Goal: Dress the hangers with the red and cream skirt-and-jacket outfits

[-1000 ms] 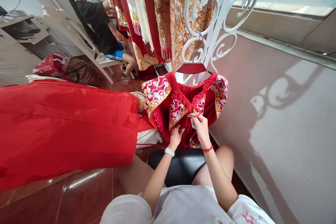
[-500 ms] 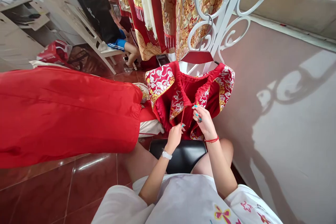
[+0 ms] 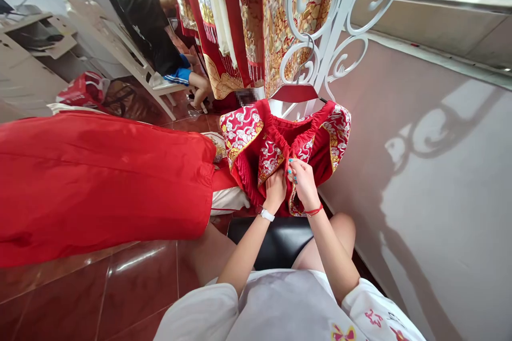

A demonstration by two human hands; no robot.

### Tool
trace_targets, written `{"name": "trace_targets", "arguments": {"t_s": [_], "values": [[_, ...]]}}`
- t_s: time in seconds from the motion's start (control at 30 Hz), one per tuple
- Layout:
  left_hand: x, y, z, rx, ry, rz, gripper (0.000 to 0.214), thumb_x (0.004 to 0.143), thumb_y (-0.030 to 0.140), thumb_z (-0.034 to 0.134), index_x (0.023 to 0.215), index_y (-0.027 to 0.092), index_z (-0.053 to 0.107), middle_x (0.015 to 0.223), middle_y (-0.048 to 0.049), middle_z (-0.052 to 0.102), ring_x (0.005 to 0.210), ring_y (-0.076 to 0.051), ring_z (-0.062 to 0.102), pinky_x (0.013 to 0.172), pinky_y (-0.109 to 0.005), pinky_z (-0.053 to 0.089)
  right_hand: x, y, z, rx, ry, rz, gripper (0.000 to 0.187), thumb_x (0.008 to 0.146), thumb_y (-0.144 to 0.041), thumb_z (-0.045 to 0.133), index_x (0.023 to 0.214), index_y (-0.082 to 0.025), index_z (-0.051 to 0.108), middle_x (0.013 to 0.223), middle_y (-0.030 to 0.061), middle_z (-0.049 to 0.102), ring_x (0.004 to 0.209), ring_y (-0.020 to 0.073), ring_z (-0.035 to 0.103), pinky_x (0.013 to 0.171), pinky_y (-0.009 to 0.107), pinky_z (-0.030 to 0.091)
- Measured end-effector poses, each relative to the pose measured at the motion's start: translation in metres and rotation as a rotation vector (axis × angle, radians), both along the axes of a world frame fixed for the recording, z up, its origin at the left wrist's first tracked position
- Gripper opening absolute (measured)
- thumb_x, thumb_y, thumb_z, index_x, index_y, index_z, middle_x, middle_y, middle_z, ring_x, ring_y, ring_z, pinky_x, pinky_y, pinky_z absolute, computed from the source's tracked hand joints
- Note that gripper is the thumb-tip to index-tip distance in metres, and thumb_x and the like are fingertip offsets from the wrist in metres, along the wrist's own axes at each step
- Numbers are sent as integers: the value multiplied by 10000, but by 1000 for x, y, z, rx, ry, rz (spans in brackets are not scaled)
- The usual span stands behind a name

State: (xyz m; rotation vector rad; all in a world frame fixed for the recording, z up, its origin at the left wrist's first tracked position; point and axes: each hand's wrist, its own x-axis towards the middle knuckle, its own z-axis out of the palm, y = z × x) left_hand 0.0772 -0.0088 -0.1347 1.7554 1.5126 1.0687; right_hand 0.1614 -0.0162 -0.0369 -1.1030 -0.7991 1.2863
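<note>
A red cape [image 3: 242,125] with silver and gold embroidery hangs in front of me on a dark red hanger [image 3: 296,92]. Its two front edges meet at the bottom of the gathered neckline. My right hand [image 3: 303,178], with blue nails and a red string bracelet, is closed in a pinch on the front edge just below that point. Close by on the left, my left hand [image 3: 276,189], wearing a white-strapped watch, is bent in against the front opening. Its fingertips are partly hidden by the cloth, and it appears to grip the edge.
Red cloth [image 3: 104,181] spreads across the left. A white scrolled metal rack [image 3: 328,26] holds the hanger, beside more embroidered garments [image 3: 250,21]. A person [image 3: 144,26] sits on a white chair [image 3: 116,37] behind. A black seat [image 3: 276,242] shows between my legs; a wall [image 3: 448,181] stands right.
My left hand has risen from the dangling red cord to the cape's front edge, beside my right hand. My right hand has shifted slightly left. The neckline's front edges are drawn together.
</note>
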Motion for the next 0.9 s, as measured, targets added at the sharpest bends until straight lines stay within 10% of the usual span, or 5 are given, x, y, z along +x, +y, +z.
{"name": "trace_targets", "arguments": {"t_s": [0.17,0.27,0.37,0.57,0.9], "values": [[-56,-20,63,7,-102,-254,412,939,310,595,1339,207,597,1123,-95,721,1010,-223,709,899,-335,583,58,19,3,211,-522,-294,267,857,-453,582,884,-190,617,783,16,587,651,129,516,606,260,452],[-104,1,124,282,-117,7,294,981,327,519,1221,222,653,1134,-73,706,1027,-191,687,912,-313,561,115,53,13,380,-954,-629,477,803,-427,678,1220,-212,594,1257,114,610,1124,258,588,958,423,505],[-139,56,160,469,10,198,476,885,354,677,1327,207,577,1344,-111,627,1252,-259,581,1075,-395,475,159,90,24,481,-1055,-448,485,843,-387,620,1295,-214,597,1375,129,590,1286,288,542,1094,491,440],[-153,149,134,314,-60,-80,364,921,472,593,1122,174,650,1170,-96,707,1110,-246,647,1045,-378,480,223,120,47,369,-802,-44,409,759,-522,709,987,-184,742,998,96,751,951,268,689,874,415,567],[-152,165,88,320,-263,-95,506,916,634,568,1159,195,631,1180,-98,696,1082,-210,656,991,-332,523,235,93,51,234,-779,60,569,828,-690,619,1155,-233,708,1082,81,753,998,255,699,915,417,573]]}}
